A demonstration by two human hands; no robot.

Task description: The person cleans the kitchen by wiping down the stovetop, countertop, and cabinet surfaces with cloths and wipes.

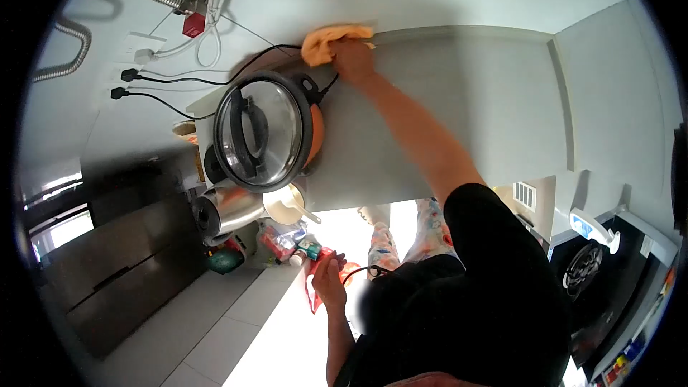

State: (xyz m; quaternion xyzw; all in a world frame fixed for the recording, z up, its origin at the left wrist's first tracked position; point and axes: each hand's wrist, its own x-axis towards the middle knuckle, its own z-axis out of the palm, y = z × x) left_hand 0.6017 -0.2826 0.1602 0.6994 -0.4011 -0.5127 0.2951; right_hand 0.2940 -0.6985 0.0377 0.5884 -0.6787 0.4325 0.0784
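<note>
My right hand (pixel 352 61) is closed on a crumpled orange cloth (pixel 328 44), pressing it against the back edge of the grey countertop (pixel 408 122). Left of that arm stands a large electric pot (pixel 315 136) with an orange side, its round glass lid (pixel 276 132) on top with a black handle. Low in front of my body, away from the counter, my left hand (pixel 329 283) is raised with loosely bent fingers and no object visible in it.
Black power cords (pixel 186 82) run from the wall to the pot's area. A metal cylinder (pixel 236 209) and a cream-coloured pan (pixel 281 204) sit beside the pot. Several bags and packages (pixel 283 236) are lower down. A gas hob (pixel 584 272) is at the right.
</note>
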